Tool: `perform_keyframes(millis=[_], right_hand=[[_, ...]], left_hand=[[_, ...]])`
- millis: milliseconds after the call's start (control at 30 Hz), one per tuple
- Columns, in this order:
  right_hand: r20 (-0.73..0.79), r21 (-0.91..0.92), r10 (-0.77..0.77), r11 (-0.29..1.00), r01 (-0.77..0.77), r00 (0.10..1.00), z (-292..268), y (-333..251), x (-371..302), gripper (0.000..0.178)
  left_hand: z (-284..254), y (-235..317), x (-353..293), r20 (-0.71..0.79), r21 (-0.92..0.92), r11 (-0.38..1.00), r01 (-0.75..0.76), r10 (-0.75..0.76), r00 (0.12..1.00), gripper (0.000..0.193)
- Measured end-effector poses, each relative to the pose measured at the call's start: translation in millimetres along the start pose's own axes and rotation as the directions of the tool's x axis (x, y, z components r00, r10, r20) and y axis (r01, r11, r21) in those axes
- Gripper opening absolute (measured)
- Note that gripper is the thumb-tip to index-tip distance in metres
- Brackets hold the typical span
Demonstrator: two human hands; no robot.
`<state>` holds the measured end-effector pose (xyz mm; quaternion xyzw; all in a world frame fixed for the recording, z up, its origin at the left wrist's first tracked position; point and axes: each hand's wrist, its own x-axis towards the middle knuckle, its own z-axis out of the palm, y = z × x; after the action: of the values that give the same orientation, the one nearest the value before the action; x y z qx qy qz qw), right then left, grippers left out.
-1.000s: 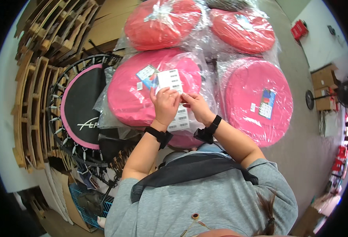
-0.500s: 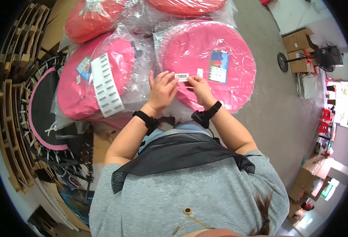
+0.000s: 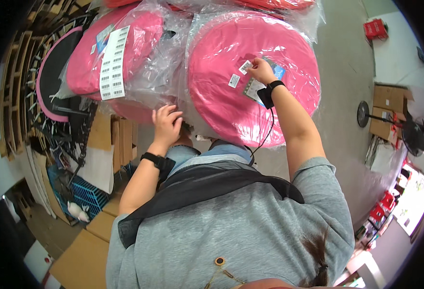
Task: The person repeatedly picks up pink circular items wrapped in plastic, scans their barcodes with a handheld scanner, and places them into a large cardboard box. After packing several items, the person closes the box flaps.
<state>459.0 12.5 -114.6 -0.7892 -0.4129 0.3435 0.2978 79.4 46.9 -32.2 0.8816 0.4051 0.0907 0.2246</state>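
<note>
My right hand (image 3: 262, 71) pinches a small white barcode sticker (image 3: 245, 67) over a large round pink package (image 3: 216, 48) wrapped in clear plastic. A white label (image 3: 233, 81) lies on that package, close to the sticker. Part of a printed card (image 3: 254, 91) under the plastic is hidden by my right hand and wrist. My left hand (image 3: 166, 126) holds nothing; its fingers are loosely apart, at the near edge of the wrapped packages. On the left pink package (image 3: 84, 67) lies a long sheet of barcode stickers (image 3: 112, 62).
Red wrapped packages (image 3: 274, 4) sit at the far side. To the left are a round black trampoline with a pink rim (image 3: 55, 72), wooden pallets (image 3: 14, 101) and a blue wire crate (image 3: 89, 195). Cardboard boxes (image 3: 390, 98) and a fan (image 3: 363, 114) stand at the right.
My right hand has carried the sticker away from my left hand, rightward over the package. My left hand has let go and drawn back toward me. The view has shifted.
</note>
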Motion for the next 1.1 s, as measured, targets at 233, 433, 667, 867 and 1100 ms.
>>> perform_keyframes(millis=[233, 433, 667, 867, 1100], right_hand=[[0.11, -0.103, -0.056, 0.992, 0.068, 0.992, 19, 12, 26, 0.029], [0.176, -0.128, 0.027, 0.992, -0.005, 0.984, 16, 2, 26, 0.032], [0.139, -0.216, 0.05, 0.976, -0.019, 0.989, 16, -9, 19, 0.03], [0.069, -0.378, -0.085, 0.92, 0.105, 0.994, 28, -2, 19, 0.035], [-0.139, -0.469, -0.036, 0.882, -0.034, 0.99, 25, -31, 1, 0.046]], left_hand=[[-10, -31, -57, -0.081, 0.053, 0.96, 0.276, -0.271, 0.959, 0.018], [-7, -36, -65, -0.089, 0.053, 0.942, 0.332, -0.327, 0.941, 0.018], [-10, -28, -56, -0.083, 0.105, 0.946, 0.308, -0.3, 0.95, 0.019], [-7, -25, -51, -0.061, 0.071, 0.945, 0.318, -0.314, 0.947, 0.019], [-2, -22, -49, -0.038, 0.065, 0.939, 0.338, -0.336, 0.941, 0.02]])
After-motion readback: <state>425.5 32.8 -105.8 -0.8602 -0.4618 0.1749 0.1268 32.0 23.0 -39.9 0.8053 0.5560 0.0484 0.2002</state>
